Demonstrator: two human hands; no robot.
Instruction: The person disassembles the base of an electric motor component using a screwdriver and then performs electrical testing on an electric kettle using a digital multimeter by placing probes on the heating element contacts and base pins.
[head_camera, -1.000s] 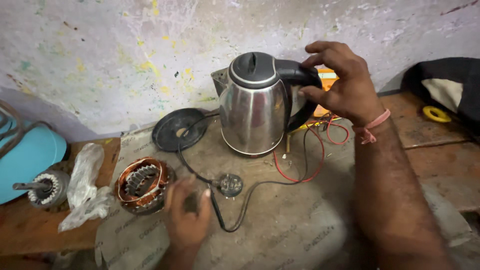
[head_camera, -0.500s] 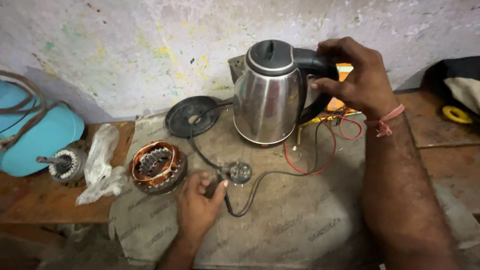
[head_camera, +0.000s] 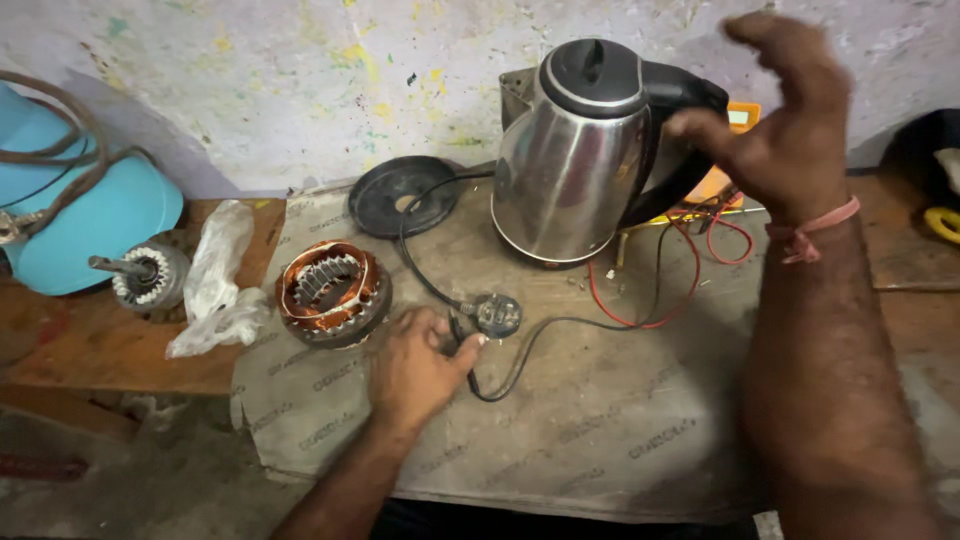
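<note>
**Head view: kettle on the bench, plug in the left hand**

The head view showed a steel kettle (head_camera: 575, 160) that stood upright on the cloth-covered table (head_camera: 620, 430), its black lid closed. The right hand (head_camera: 775, 130) was raised just beside the black handle, with the fingers spread and loose; it did not grip the handle, and I could not tell if a fingertip touched it. So the kettle rested on its own weight, apart from its round black base (head_camera: 405, 195), which lay flat on the table to the left of it.

The left hand (head_camera: 415, 365) lay low on the table with the fingers curled around the black cord (head_camera: 430, 280), right at the plug (head_camera: 497, 315). The thumb touched the plug. The cord ran from there up to the base, so base and plug were joined, but the plug was in no socket that the picture showed.

As far as I could judge, the work was at an early point: the kettle was not seated on the base and nothing was opened. Red wires (head_camera: 690, 260) and an orange meter (head_camera: 725, 170), half hidden behind the kettle and the hand, were near but not connected to it. A copper-wound stator (head_camera: 332, 292) lay just left of the left hand, untouched.
</note>
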